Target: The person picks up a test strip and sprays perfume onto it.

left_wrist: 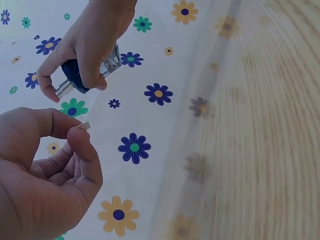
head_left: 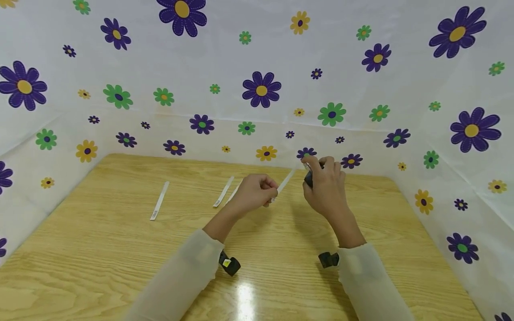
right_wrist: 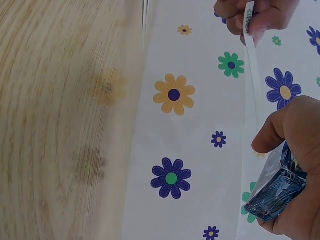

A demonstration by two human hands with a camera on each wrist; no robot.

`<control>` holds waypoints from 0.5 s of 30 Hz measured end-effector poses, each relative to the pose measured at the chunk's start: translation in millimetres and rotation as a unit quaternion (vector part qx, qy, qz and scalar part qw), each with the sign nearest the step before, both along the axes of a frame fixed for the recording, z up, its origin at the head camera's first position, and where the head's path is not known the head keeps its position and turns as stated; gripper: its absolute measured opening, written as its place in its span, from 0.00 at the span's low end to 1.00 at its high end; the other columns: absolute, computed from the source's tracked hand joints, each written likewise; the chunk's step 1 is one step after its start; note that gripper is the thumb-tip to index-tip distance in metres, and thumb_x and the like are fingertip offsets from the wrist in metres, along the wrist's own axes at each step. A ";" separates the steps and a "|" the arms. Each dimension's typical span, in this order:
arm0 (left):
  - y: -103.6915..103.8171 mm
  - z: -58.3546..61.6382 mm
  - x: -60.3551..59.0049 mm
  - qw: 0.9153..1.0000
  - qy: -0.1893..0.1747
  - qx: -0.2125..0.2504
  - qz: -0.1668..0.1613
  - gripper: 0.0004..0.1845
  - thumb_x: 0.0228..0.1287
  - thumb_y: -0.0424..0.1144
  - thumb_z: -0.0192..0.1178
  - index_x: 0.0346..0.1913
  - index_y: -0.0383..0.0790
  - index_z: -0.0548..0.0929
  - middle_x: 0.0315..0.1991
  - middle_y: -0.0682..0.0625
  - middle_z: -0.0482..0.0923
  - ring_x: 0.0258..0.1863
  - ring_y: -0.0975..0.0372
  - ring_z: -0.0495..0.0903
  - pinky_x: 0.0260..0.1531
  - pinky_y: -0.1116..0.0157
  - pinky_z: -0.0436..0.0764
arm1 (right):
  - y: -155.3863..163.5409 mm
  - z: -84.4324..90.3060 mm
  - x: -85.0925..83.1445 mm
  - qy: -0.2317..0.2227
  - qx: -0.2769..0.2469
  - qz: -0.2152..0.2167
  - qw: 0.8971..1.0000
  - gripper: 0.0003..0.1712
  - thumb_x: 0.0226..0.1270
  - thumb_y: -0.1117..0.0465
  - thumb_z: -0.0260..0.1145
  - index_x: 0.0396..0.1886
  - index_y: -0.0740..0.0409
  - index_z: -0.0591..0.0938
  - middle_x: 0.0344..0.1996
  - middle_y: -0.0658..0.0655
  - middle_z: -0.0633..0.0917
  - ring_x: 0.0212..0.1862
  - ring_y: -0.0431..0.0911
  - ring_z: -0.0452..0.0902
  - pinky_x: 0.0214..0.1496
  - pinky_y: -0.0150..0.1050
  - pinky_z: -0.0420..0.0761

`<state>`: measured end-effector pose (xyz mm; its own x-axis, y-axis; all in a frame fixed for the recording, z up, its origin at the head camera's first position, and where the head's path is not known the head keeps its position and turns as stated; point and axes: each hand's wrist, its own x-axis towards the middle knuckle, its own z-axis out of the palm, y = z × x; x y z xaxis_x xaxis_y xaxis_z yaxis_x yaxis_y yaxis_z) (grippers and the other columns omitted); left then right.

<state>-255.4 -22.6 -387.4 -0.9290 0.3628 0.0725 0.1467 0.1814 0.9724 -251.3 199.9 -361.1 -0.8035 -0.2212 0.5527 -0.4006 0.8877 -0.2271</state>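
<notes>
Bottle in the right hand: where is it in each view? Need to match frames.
Head: right of centre, the bottle partly covered by the right hand.
Left wrist: upper left, the bottle with its silver nozzle toward lower left.
Right wrist: lower right, the bottle.
Shared landmark: the white strip pinched in the left hand.

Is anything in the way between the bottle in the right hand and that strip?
Nothing visible: only air separates the spray bottle in the right hand from the white paper strip pinched in the left hand. The other strips lie on the table, to the left.
</notes>
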 end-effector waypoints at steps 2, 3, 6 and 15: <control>0.8 1.0 2.5 1.000 -0.006 0.008 0.004 0.05 0.69 0.31 0.60 0.43 0.35 0.84 0.31 0.45 0.82 0.26 0.59 0.80 0.40 0.45 0.85 | -1.2 -0.4 -0.5 0.007 0.003 -0.002 1.000 0.32 0.61 0.68 0.69 0.63 0.45 0.69 0.53 0.74 0.70 0.50 0.69 0.67 0.45 0.65 0.71; 1.0 2.0 3.9 1.000 -0.008 0.011 0.005 0.06 0.69 0.31 0.60 0.44 0.34 0.84 0.31 0.45 0.82 0.26 0.59 0.80 0.40 0.46 0.85 | -1.6 -0.6 -0.6 0.013 0.003 -0.004 1.000 0.32 0.61 0.68 0.69 0.62 0.45 0.69 0.53 0.75 0.70 0.50 0.70 0.67 0.45 0.65 0.71; 1.8 6.6 8.5 1.000 -0.010 0.020 0.000 0.06 0.69 0.31 0.60 0.44 0.33 0.84 0.30 0.45 0.82 0.26 0.59 0.80 0.37 0.52 0.86 | -1.7 -0.6 -0.7 0.036 0.006 -0.016 0.999 0.32 0.61 0.69 0.68 0.61 0.46 0.68 0.52 0.76 0.71 0.49 0.70 0.67 0.45 0.66 0.71; 5.8 16.2 17.7 1.000 -0.007 0.011 -0.009 0.05 0.68 0.30 0.60 0.43 0.34 0.84 0.30 0.45 0.82 0.24 0.62 0.79 0.39 0.48 0.86 | 0.5 -1.0 -0.6 0.056 0.014 -0.046 0.997 0.32 0.60 0.70 0.68 0.60 0.45 0.68 0.51 0.75 0.70 0.47 0.71 0.66 0.45 0.64 0.68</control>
